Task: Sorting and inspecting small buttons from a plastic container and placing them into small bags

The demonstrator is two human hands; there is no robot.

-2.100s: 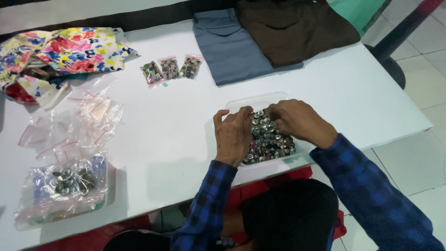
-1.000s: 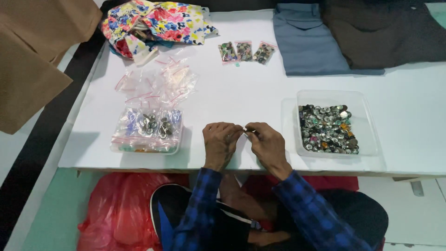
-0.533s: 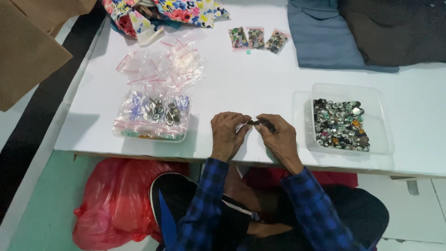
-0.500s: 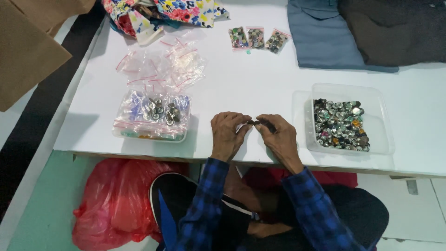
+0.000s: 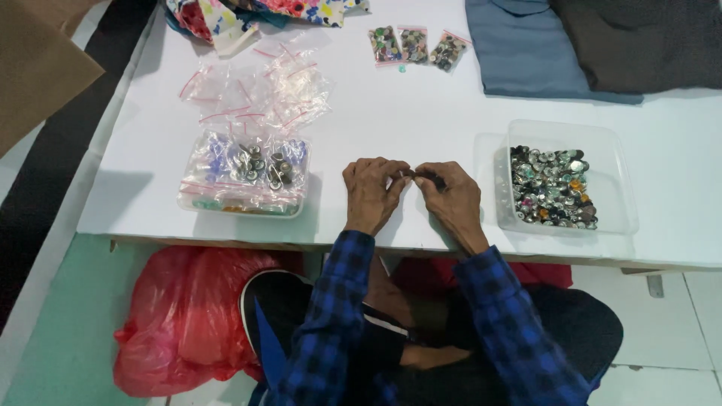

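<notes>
My left hand (image 5: 372, 192) and my right hand (image 5: 450, 197) rest side by side on the white table (image 5: 421, 105) near its front edge. Their fingertips meet and pinch a small item (image 5: 412, 174) between them; it is too small to tell what it is. A clear tray (image 5: 613, 180) with several mixed shiny buttons (image 5: 551, 186) stands just right of my right hand. To the left of my left hand, a second clear tray (image 5: 244, 203) holds several metal buttons (image 5: 256, 162) and small zip bags.
Several empty clear zip bags with red strips (image 5: 256, 83) lie behind the left tray. Three small filled bags (image 5: 417, 46) sit at the back. Folded blue cloth (image 5: 526, 53), dark brown cloth (image 5: 647, 41) and floral fabric (image 5: 248, 11) line the far edge. A red plastic bag (image 5: 180, 316) lies under the table.
Two seconds ago both hands were in the button tray. They have since moved left to the table's front edge and come together on the small item; over the last half second they barely move.
</notes>
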